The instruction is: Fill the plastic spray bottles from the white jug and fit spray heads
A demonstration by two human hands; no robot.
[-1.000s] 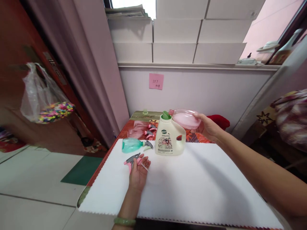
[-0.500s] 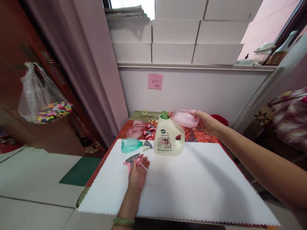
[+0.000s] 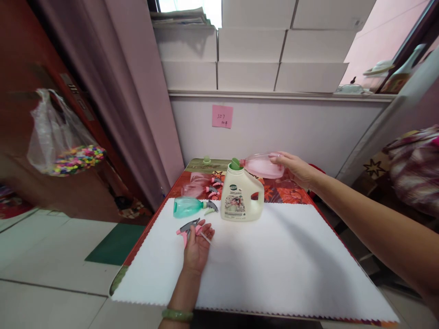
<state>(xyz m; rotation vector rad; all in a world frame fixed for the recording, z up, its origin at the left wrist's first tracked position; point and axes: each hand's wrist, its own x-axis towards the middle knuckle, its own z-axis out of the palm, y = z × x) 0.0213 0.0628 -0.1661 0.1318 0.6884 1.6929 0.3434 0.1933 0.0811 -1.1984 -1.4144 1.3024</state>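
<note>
My left hand (image 3: 198, 246) is closed round a grey and pink spray trigger head (image 3: 189, 228), its thin dip tube pointing down to the right, just above the white mat. In my right hand (image 3: 291, 168) is a clear pink bottle (image 3: 263, 165), tipped so its base is raised slightly and its neck lies at the green funnel (image 3: 235, 163). That funnel sits in the mouth of a cream detergent jug (image 3: 240, 196) with a side handle, which stands upright. Left of the jug, a green spray bottle (image 3: 188, 207) lies on its side.
Two pink spray bottles (image 3: 194, 189) lie behind the green one on the patterned red table. A small green cap (image 3: 206, 160) sits at the back left corner. White boxes (image 3: 248, 75) are stacked on the ledge above; a white mat (image 3: 274, 269) covers the table's front.
My right hand has raised the base end of the pink bottle a little, with its neck still at the funnel. My left hand looks unmoved.
</note>
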